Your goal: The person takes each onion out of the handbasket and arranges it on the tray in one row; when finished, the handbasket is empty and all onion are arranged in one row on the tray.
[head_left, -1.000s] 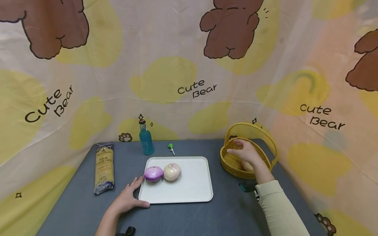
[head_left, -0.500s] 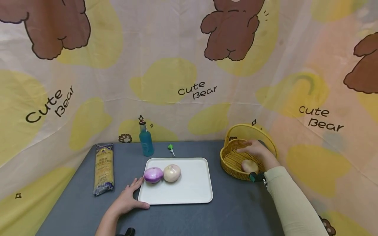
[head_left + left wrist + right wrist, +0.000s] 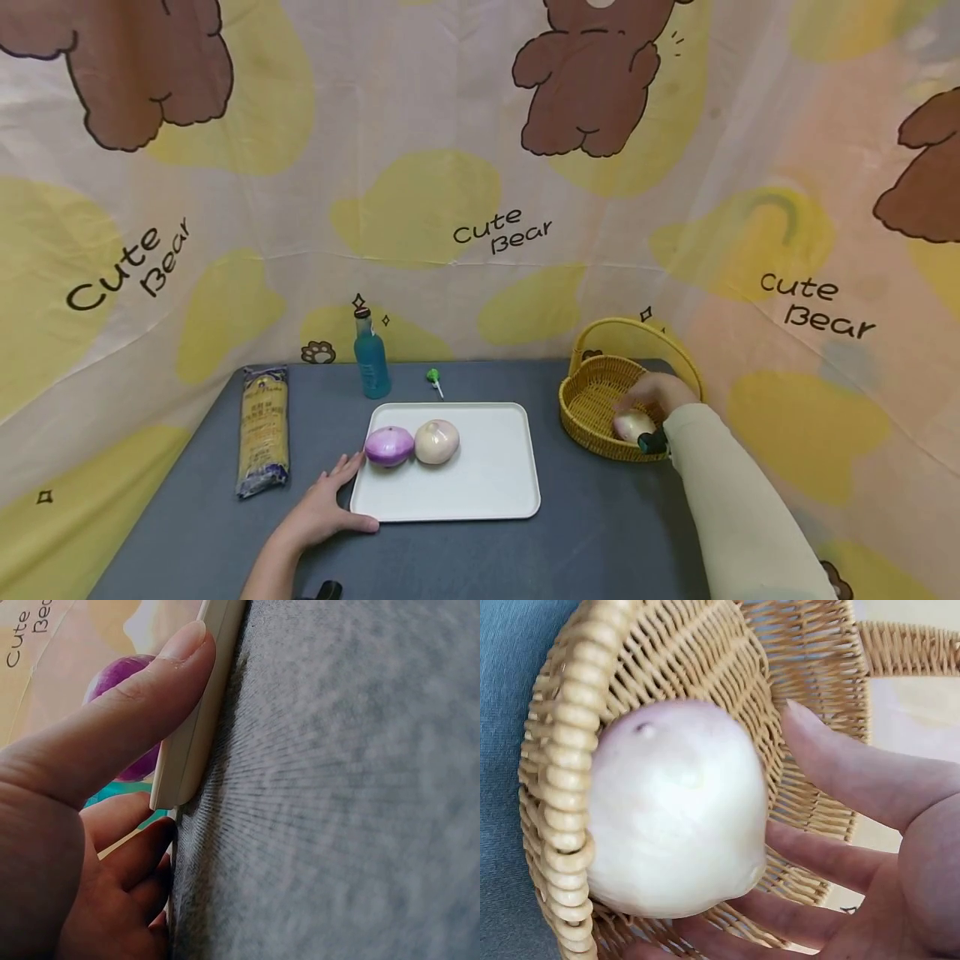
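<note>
Left hand (image 3: 322, 508) flat on table, thumb (image 3: 142, 697) pressed to tray (image 3: 480, 492) corner, unmoved. Purple onion (image 3: 389, 444), pale onion (image 3: 437, 440) on tray. Right hand (image 3: 660, 396) now deeper in basket (image 3: 585, 417), fingers curling round white onion (image 3: 675, 810); grasp closing, not lifted.

Blue bottle (image 3: 371, 354), noodle pkt (image 3: 263, 427), lollipop (image 3: 433, 377)
</note>
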Action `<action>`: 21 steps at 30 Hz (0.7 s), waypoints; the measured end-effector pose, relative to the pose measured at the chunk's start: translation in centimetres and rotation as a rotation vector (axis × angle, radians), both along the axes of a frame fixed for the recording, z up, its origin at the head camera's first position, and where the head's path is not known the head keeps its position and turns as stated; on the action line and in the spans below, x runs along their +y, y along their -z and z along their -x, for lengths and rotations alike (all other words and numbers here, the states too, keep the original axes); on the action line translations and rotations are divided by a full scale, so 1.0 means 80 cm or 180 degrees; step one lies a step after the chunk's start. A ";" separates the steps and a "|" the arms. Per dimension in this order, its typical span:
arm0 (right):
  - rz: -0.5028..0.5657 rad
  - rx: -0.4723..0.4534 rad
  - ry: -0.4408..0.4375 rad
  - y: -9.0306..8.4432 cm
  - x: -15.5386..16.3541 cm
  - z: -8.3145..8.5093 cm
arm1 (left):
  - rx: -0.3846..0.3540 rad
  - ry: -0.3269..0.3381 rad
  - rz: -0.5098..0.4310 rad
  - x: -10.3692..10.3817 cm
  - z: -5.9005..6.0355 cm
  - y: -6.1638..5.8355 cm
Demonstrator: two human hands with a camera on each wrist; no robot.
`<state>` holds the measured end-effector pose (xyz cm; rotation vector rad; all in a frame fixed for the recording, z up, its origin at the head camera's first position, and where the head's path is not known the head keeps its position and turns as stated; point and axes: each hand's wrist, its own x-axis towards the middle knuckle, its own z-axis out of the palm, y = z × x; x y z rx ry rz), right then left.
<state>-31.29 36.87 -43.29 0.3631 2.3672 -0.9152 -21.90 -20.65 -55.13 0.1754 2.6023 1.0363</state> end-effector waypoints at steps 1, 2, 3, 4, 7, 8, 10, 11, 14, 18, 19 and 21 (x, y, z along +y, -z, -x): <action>-0.0017 -0.0019 -0.0031 -0.001 -0.001 -0.002 | 0.0009 0.0001 -0.0002 0.000 0.000 0.000; -0.0018 -0.0039 -0.0068 -0.001 -0.001 -0.003 | 0.0017 0.0002 -0.0005 -0.001 0.000 0.000; -0.0075 -0.0060 -0.0142 0.000 -0.002 -0.003 | 0.0029 0.0010 -0.0009 -0.001 0.000 0.000; -0.0134 -0.0066 -0.0197 0.001 -0.002 -0.004 | 0.0040 0.0021 -0.0017 -0.001 0.000 0.000; -0.0338 -0.0055 -0.0409 0.006 -0.002 -0.003 | 0.0045 0.0027 -0.0042 -0.004 -0.001 0.000; -0.0379 -0.0066 -0.0451 0.008 -0.001 -0.003 | 0.0046 0.0028 -0.0049 -0.004 -0.001 0.000; -0.0425 -0.0088 -0.0460 0.010 -0.001 -0.001 | 0.0041 0.0020 -0.0054 -0.006 0.000 0.000; -0.0380 -0.0127 -0.0412 0.011 -0.001 0.000 | 0.0037 0.0012 -0.0052 -0.007 0.000 0.000; -0.0290 -0.0166 -0.0367 0.010 0.000 0.003 | 0.0039 0.0021 -0.0037 -0.007 0.001 0.000; 0.0007 -0.0130 -0.0214 0.006 -0.001 0.003 | 0.0033 0.0033 -0.0035 -0.005 0.001 0.002; 0.0069 -0.0106 -0.0208 0.005 -0.002 0.003 | 0.0030 0.0027 -0.0036 -0.004 0.001 0.003; 0.0168 -0.0059 -0.0102 0.003 -0.005 0.001 | 0.0024 0.0016 -0.0039 -0.003 0.001 0.003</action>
